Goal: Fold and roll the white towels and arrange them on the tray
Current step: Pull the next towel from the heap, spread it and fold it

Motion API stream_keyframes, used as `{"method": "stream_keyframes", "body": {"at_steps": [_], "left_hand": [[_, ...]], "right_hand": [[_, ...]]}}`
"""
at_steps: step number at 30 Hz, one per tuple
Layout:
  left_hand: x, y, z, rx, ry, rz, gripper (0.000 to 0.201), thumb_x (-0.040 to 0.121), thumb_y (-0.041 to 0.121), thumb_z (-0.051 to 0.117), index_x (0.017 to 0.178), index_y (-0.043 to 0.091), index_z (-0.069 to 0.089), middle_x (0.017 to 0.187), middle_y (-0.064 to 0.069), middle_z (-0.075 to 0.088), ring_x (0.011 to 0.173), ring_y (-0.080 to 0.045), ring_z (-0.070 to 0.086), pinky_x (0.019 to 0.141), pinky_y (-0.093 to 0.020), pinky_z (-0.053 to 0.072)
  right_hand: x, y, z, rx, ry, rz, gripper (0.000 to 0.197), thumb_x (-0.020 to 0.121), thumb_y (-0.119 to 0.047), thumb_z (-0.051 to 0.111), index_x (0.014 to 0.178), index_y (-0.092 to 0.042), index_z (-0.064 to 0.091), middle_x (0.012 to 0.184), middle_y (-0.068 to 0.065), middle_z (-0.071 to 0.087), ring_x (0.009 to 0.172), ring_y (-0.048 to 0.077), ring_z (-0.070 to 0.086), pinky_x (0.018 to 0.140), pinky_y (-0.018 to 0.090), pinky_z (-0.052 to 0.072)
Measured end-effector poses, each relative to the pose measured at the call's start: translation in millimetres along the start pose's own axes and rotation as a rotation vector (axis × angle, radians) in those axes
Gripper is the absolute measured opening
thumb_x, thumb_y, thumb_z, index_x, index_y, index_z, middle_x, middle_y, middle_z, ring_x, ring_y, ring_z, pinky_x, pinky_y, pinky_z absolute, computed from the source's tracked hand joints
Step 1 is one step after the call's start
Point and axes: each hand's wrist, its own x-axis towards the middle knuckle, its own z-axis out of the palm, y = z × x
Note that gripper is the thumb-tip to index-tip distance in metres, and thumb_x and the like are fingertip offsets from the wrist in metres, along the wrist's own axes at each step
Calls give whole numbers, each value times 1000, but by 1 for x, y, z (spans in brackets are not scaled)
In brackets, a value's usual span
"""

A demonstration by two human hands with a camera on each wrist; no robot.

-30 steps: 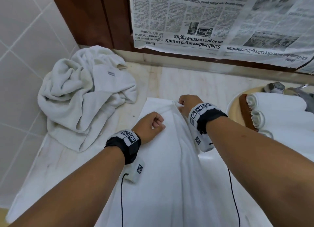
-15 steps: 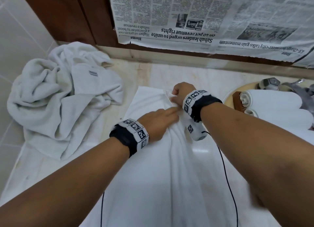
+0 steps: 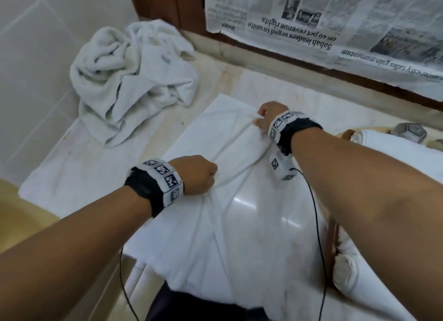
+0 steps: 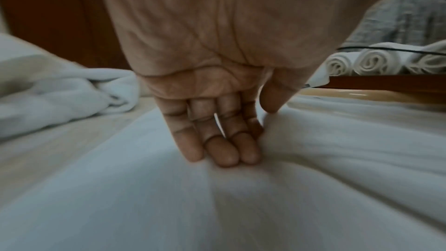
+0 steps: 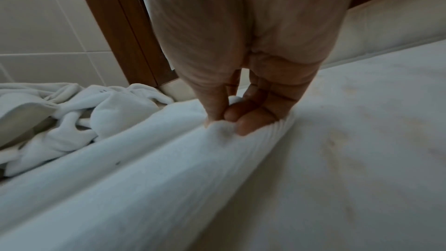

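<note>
Your right hand (image 3: 268, 118) pinched the far edge of the white towel (image 3: 230, 224) spread across the marble surface (image 3: 299, 100), thumb and fingers (image 5: 243, 121) clamped together on a bunched fold of cloth; your left hand (image 3: 195, 174) pressed down nearer you on the same towel, its fingers (image 4: 222, 152) held close together and bent against the fabric with the thumb set beside a raised ridge of it, though whether they gripped that ridge I cannot tell; creases ran between the two hands; the towel's near end hung over the surface's edge toward you; to the left of the towel, against the tiled wall (image 3: 36, 56), a heap of crumpled towels (image 3: 134, 80) lay on the surface; to the right of the towel, rolled towels (image 4: 369, 63) lay side by side on the wooden tray (image 4: 386, 81); beyond the towel, a sheet of newspaper (image 3: 335, 20) hung upside down above the surface.
</note>
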Motion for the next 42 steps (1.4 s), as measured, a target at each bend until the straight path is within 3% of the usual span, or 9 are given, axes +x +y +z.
{"method": "stream_keyframes", "body": {"at_steps": [7,14,16,20,26,29,34,39,42], "left_hand": [[-40,41,62,-168,155,-490,63,85,78,39,105,19,49,94,-1,53,87,-23,58,68,-32,43],[-27,70,64,-407,266,-564,25,90,29,46,112,15,47,109,-4,50,82,-20,47,70,-30,41],[-30,67,65,-564,365,-542,11,91,27,47,95,17,45,97,-2,50,80,-19,49,62,-28,37],[-45,49,69,-642,579,-523,27,91,28,59,70,12,51,80,-4,58,75,-19,55,57,-26,34],[-55,33,66,-876,663,-601,28,102,27,47,85,7,53,75,1,53,70,-14,49,60,-25,34],[-51,13,63,-1280,641,-690,36,103,32,44,94,1,59,93,-15,63,88,-31,60,83,-35,49],[-75,-13,58,-1063,392,-568,59,83,66,61,57,21,33,58,-3,37,56,-21,37,54,-29,30],[-106,-44,80,-946,139,-454,54,69,64,77,61,23,43,61,2,41,59,-14,38,60,-26,26],[-129,-45,79,-1026,16,-347,45,67,58,82,62,17,65,66,4,63,59,-11,56,62,-23,42]], "right_hand": [[3,3,6,-22,6,-29,33,93,-28,66,119,-9,62,126,13,62,114,33,59,81,30,41],[-10,6,22,4,51,15,33,96,-28,61,124,-11,56,127,14,59,113,33,58,80,29,38],[-13,9,25,12,60,15,34,96,-27,61,126,-11,56,128,16,58,111,35,59,80,29,39],[-16,14,27,28,68,33,35,96,-27,60,127,-12,56,129,17,56,107,36,60,79,30,41],[-16,12,23,18,47,57,32,96,-26,59,126,-14,56,127,16,56,104,35,60,77,31,41],[-14,10,24,11,30,68,31,96,-26,58,125,-14,55,127,16,56,94,33,56,77,32,41],[-15,7,24,-26,20,86,33,99,-25,55,129,-11,52,131,18,53,92,32,52,80,32,40],[-22,2,19,-109,-38,72,37,99,-20,54,134,-11,48,133,16,52,117,35,54,97,39,47],[-25,-1,13,-146,-65,77,39,94,-19,60,131,-13,49,130,12,55,117,33,56,97,39,48]]}}
